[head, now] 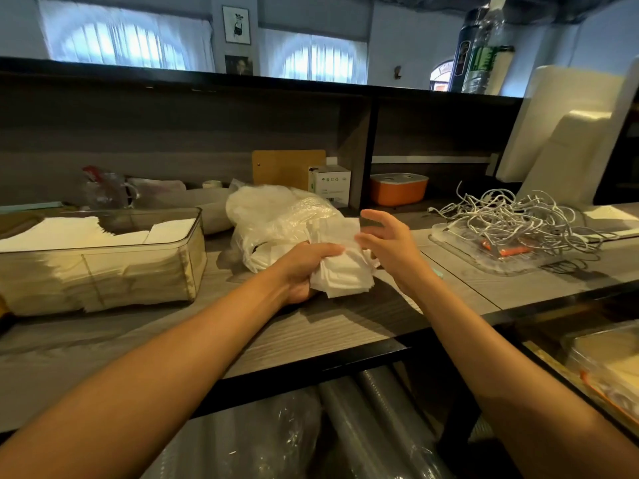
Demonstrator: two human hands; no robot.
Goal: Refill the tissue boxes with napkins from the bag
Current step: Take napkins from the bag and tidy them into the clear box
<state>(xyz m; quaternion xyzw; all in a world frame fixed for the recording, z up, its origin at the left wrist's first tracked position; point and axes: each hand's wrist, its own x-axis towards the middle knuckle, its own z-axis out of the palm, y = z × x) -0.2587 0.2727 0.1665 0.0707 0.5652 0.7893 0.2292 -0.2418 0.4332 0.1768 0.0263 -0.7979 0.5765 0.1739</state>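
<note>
The left hand point(306, 267) clenches a wad of white napkins point(340, 271) just above the desk point(311, 326), fingers curled round its near end. Right of that grip, the right hand point(387, 243) hovers with fingers spread and loose, its fingertips at the wad's top edge; whether they touch is unclear. Just behind the grip lies the plastic bag point(276, 216), the napkins at its mouth. Left of the grip stands a clear tissue box point(100, 257), nearly full of napkins. Far right, tangled cables point(511, 216) sit on a tray.
</note>
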